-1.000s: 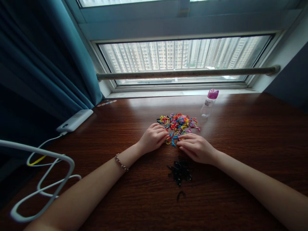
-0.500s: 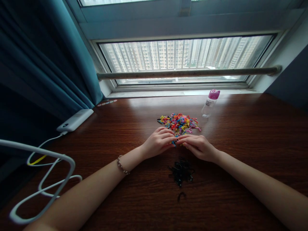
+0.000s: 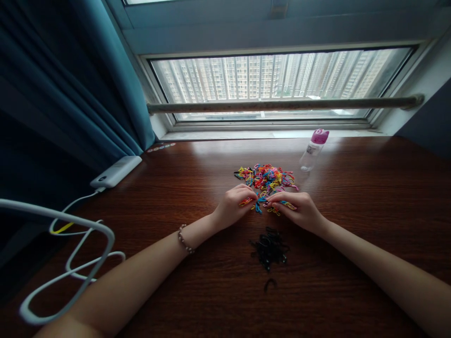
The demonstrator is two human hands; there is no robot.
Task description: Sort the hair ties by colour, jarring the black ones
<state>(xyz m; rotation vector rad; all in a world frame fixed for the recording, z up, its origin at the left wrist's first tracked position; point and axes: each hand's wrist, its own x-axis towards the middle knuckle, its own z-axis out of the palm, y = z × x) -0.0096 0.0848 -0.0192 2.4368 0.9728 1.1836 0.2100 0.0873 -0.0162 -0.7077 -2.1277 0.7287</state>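
A loose pile of small colourful hair ties (image 3: 269,176) lies on the brown table, in red, yellow, blue and pink. At its near left edge is my left hand (image 3: 234,206), fingers curled and pinched on a few red and blue ones. My right hand (image 3: 299,209) reaches in from the other side, its thumb and fingers closed round a few colourful ties, with yellow and blue showing between them. Closer to me, below both hands, sits a separate heap of black hair ties (image 3: 269,249). One black hair tie (image 3: 270,284) lies apart, curved open like a hook.
A clear bottle with a pink cap (image 3: 313,149) stands behind the pile to the right. On the left, a white power bank (image 3: 116,172) has a white cable (image 3: 102,230) looping beside my left forearm. A blue curtain (image 3: 116,94) hangs there, and a metal rail (image 3: 282,104) crosses the window.
My hands have drawn apart slightly, uncovering blue and other coloured hair ties between them. The view has shifted a little, so everything sits slightly further right. The black heap looks the same.
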